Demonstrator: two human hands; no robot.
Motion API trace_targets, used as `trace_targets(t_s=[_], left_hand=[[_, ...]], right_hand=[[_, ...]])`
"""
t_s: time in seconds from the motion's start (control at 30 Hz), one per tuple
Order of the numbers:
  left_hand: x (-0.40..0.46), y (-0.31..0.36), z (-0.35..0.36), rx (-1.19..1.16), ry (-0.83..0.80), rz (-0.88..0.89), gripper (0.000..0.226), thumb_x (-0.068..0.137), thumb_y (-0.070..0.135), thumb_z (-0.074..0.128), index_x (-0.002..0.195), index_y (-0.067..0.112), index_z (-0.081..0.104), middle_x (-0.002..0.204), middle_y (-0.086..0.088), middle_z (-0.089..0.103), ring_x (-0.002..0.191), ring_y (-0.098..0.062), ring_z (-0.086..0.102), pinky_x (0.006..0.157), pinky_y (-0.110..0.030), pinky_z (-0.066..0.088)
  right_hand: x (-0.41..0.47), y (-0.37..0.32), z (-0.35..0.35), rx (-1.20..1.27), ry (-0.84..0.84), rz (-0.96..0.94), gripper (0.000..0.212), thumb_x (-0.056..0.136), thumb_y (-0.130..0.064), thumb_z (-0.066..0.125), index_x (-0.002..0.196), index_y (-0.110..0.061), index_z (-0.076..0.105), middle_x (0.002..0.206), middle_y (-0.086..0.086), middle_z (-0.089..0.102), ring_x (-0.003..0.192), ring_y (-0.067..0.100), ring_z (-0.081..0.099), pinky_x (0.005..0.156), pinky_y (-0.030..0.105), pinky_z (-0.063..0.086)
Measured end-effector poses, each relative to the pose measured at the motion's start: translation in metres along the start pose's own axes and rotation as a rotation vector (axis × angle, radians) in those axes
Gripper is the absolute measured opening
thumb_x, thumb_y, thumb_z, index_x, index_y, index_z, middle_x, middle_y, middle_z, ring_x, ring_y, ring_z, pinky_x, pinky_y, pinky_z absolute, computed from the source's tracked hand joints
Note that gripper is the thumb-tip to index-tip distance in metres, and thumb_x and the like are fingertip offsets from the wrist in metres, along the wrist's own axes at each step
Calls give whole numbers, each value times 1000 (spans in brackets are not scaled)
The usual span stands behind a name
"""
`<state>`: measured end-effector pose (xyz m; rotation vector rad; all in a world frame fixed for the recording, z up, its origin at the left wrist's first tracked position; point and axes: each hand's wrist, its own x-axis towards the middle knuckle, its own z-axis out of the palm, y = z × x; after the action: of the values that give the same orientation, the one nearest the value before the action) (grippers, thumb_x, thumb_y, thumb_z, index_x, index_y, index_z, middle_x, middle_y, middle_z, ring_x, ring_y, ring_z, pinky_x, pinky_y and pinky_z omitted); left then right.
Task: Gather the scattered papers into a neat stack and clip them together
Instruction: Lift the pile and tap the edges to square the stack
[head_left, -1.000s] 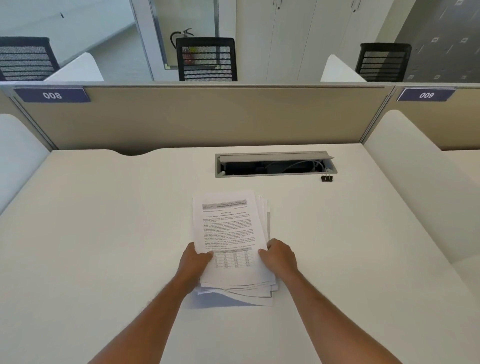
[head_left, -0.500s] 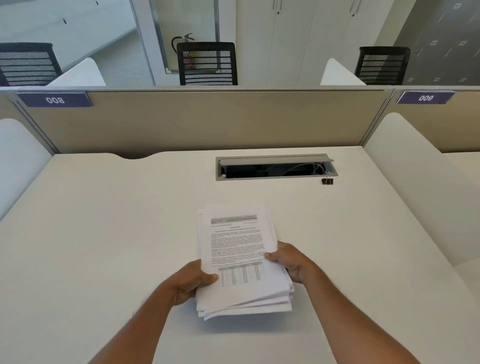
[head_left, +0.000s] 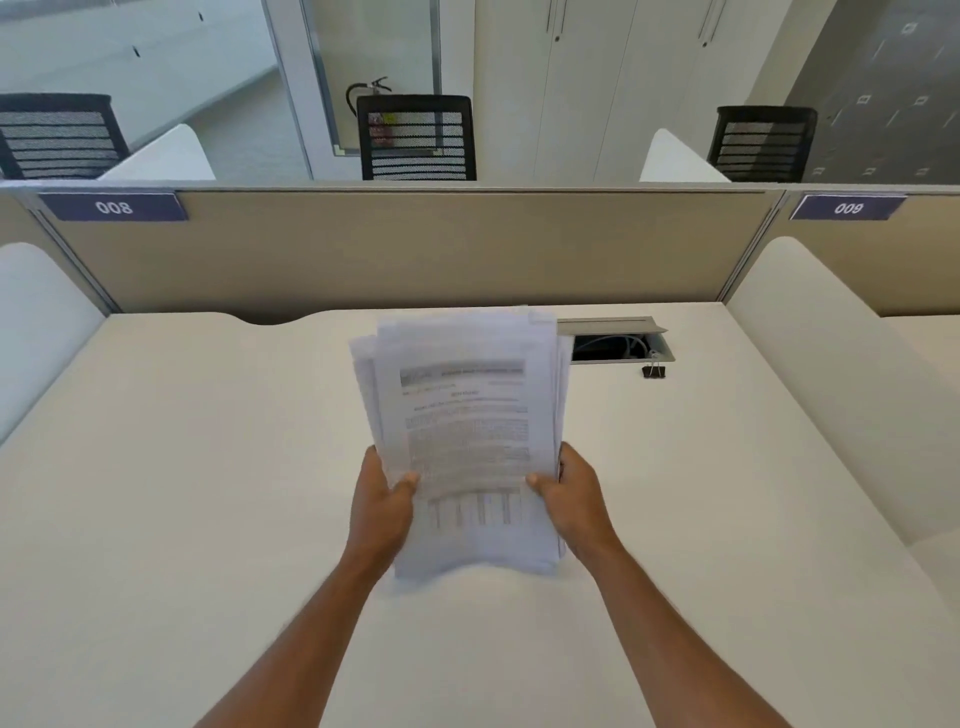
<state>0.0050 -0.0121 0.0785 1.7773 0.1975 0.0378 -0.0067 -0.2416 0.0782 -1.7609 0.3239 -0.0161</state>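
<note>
Gripping the stack of papers (head_left: 467, 431) from both sides, the left hand (head_left: 382, 506) and the right hand (head_left: 571, 496) hold it tilted upright above the white desk (head_left: 208, 467), thumbs pressed on the printed front sheet and fingers behind. Sheet edges are uneven, fanned at the top left and right; the print is blurred. Its lower edge bows near the desk surface; contact cannot be determined. A black binder clip (head_left: 654, 370) lies on the desk, well apart from the stack, just beside the open cable tray (head_left: 618, 340).
</note>
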Motion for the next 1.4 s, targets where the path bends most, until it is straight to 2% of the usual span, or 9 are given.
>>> trace_targets(t_s=[0.07, 0.23, 0.4, 0.6, 0.73, 0.9, 1.07, 1.3, 1.4], left_hand=[[-6, 23, 3, -7, 92, 141, 31, 97, -3, 55, 119, 17, 48, 109, 7, 61, 95, 4, 62, 70, -11, 53], [-15, 38, 7, -75, 168, 259, 36, 95, -6, 58, 121, 14, 43, 108, 12, 55, 96, 14, 57, 75, -5, 49], [-32, 4, 10, -25, 86, 125, 42, 92, 2, 69, 124, 12, 44, 108, 8, 59, 101, -11, 62, 73, -9, 52], [-41, -12, 21, -15, 92, 38, 32, 97, 4, 61, 118, 22, 46, 109, 14, 61, 102, -4, 61, 83, -29, 51], [-36, -5, 24, -32, 119, 49, 28, 98, 4, 59, 118, 19, 46, 109, -1, 62, 100, -24, 62, 74, -19, 48], [-29, 5, 17, -97, 104, 74, 43, 92, 3, 69, 125, 16, 46, 114, 4, 62, 107, -11, 62, 75, -10, 53], [-27, 20, 13, -171, 128, 125, 42, 90, 3, 72, 123, 12, 49, 113, 0, 65, 105, -15, 66, 76, -15, 57], [-15, 85, 0, -317, 246, 289, 27, 90, 31, 69, 110, 21, 54, 94, -5, 63, 77, -10, 62, 64, -20, 53], [-6, 113, -1, -323, 332, 219, 29, 89, 47, 67, 102, 22, 59, 87, 0, 64, 74, -13, 58, 63, -24, 49]], right_hand=[[-4, -16, 0, 89, 77, -115, 34, 91, 4, 62, 119, -16, 63, 111, -3, 73, 102, 8, 69, 88, 25, 58], [-10, -31, 2, 196, 181, -231, 32, 89, 11, 63, 114, -8, 60, 104, -5, 70, 91, -5, 67, 76, 11, 53], [-14, -2, 6, 215, 155, -125, 35, 85, 7, 69, 108, -19, 62, 108, 4, 71, 101, 18, 69, 79, 26, 59], [-18, 15, 16, 210, 137, -91, 39, 89, 5, 66, 123, -13, 63, 114, 1, 71, 108, 17, 67, 81, 19, 58], [-14, 6, 14, 207, 145, -129, 41, 90, 4, 67, 127, -11, 61, 114, 0, 70, 108, 12, 66, 81, 18, 58], [-6, 0, 4, 266, 141, -140, 33, 86, 8, 69, 114, -8, 63, 107, 6, 72, 103, 24, 69, 76, 25, 59], [-7, -5, 4, 319, 108, -149, 34, 86, 6, 69, 117, -8, 63, 111, 8, 73, 106, 27, 69, 76, 26, 59], [-10, -37, -6, 375, 68, -252, 45, 77, -13, 68, 121, -6, 62, 109, 10, 73, 94, 20, 72, 71, 27, 59], [-9, -46, -9, 344, 62, -290, 46, 78, -18, 67, 121, -5, 62, 107, 10, 72, 90, 13, 72, 69, 24, 58]])
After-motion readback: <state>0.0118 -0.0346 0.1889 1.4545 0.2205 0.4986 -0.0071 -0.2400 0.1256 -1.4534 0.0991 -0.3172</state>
